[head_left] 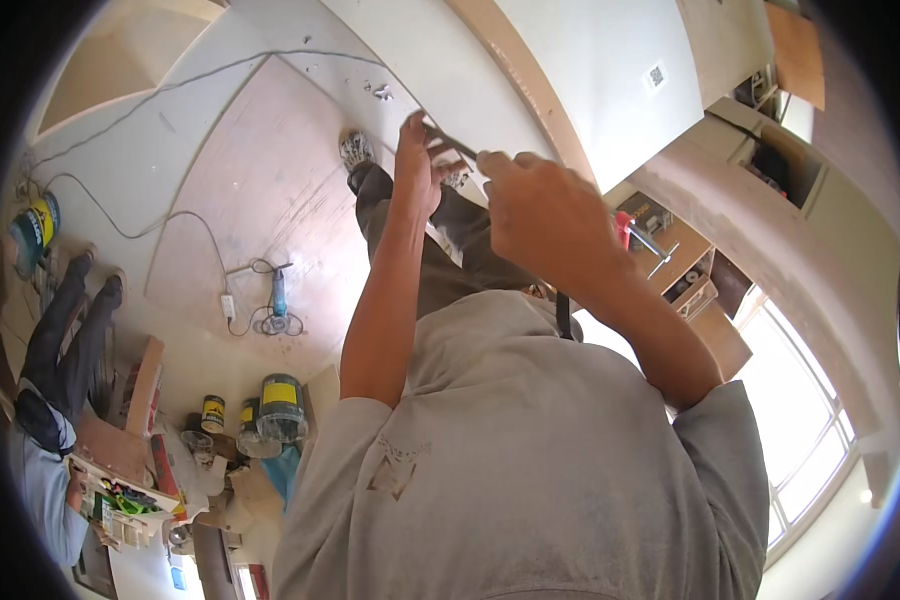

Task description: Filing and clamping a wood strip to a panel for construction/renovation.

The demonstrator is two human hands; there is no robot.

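My right hand (550,215) is closed round one end of a thin, dark, flat strip-like tool (452,142). Its far end reaches toward my left hand (417,165), between the thumb and the fingers. Those fingers are spread apart, and whether they touch the tool I cannot make out. Just beyond both hands lies a large white panel (610,80) with a bare brown edge strip (518,70). The exact kind of the tool is unclear.
A blue angle grinder (279,295) with a coiled cord lies on a pinkish board (260,190). Several cans, one a large dark can (282,408), stand at the lower left. Another person (55,400) is at the far left. A red-handled clamp (642,236) is right of my right hand.
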